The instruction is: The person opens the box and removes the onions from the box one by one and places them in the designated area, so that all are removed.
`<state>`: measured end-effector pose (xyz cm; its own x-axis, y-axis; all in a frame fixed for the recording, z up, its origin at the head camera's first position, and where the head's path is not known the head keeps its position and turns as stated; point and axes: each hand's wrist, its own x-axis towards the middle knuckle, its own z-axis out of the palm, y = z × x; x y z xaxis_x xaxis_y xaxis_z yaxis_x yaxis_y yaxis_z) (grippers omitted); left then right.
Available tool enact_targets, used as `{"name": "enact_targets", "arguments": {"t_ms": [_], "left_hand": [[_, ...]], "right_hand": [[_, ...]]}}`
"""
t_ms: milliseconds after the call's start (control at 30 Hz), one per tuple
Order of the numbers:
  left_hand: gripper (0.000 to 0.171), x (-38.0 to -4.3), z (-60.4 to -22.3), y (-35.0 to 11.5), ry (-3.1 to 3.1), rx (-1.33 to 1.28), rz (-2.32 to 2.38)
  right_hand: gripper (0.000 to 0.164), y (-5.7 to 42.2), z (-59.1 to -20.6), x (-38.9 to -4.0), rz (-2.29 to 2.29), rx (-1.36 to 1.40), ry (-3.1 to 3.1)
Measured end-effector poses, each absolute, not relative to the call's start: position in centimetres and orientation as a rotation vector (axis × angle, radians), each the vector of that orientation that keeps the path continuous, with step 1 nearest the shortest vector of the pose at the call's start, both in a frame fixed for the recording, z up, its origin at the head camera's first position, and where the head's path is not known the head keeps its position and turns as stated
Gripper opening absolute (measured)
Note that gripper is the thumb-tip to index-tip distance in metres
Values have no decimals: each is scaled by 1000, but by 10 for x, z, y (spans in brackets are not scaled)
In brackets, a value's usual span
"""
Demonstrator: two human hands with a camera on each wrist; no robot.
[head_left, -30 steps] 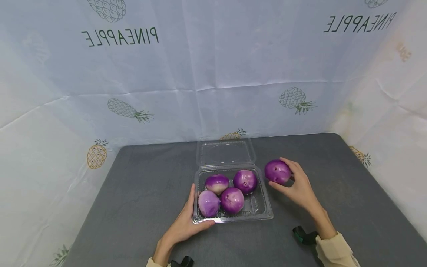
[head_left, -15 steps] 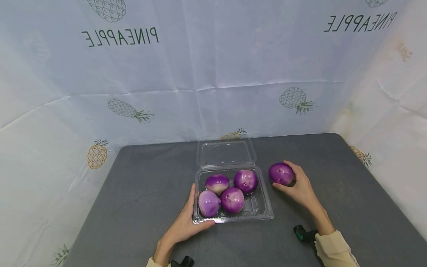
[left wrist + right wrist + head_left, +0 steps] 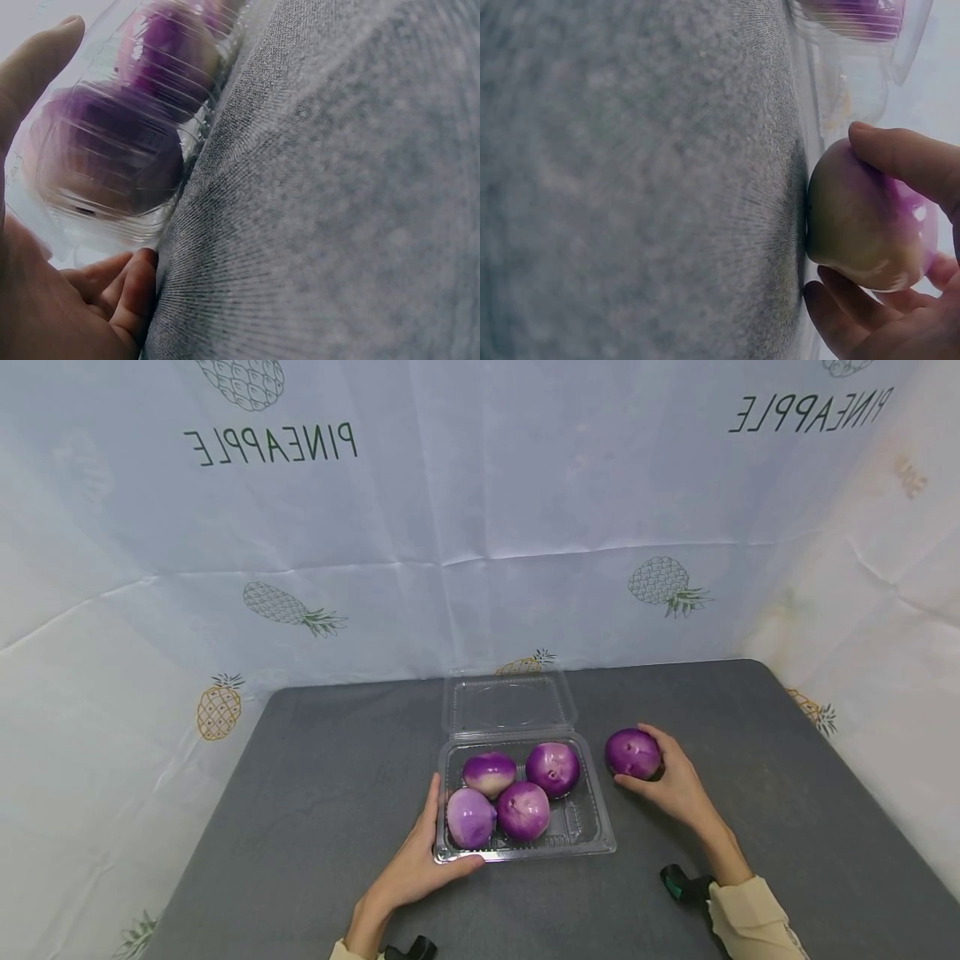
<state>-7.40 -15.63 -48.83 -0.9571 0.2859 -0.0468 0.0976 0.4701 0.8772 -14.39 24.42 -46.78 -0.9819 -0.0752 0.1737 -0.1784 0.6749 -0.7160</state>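
Observation:
A clear plastic clamshell container (image 3: 576, 817) lies on the grey table with its lid (image 3: 510, 703) folded back. In it sit several glossy, round purple vegetables with pale patches, one of them a lighter purple vegetable (image 3: 470, 817) at the front left. My left hand (image 3: 411, 865) holds the near-left corner, fingers along the left wall and thumb along the front edge. To the right of the container, my right hand (image 3: 675, 787) grips another round purple vegetable (image 3: 632, 753) between thumb and fingers. In the right wrist view that vegetable's pale underside (image 3: 855, 225) is right at the tabletop.
The dark grey table (image 3: 345, 777) ends at the back against a hanging white cloth (image 3: 480, 510) printed with pineapples. Black wrist straps show at both forearms, the right strap (image 3: 684, 887) near the tabletop. The container's right-front part shows bare ribbed plastic.
My right hand has moved slightly right and toward me with the purple vegetable, away from the container, and has nearly stopped. My left hand and the container have stayed in place.

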Motion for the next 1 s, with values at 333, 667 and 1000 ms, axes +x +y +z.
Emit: {"name": "enact_targets", "arguments": {"t_ms": [333,667,1000], "left_hand": [[134,-74,-489,-156,2530,336,1490],[134,-74,-488,-156,2516,329,1501],[135,-75,-488,-156,2514,339,1510]], "right_hand": [[87,244,-469,-144,1195,227,-2733],[86,245,-464,-143,1154,217,-2723],[77,235,-456,-138,1134,349,-2558]]}}
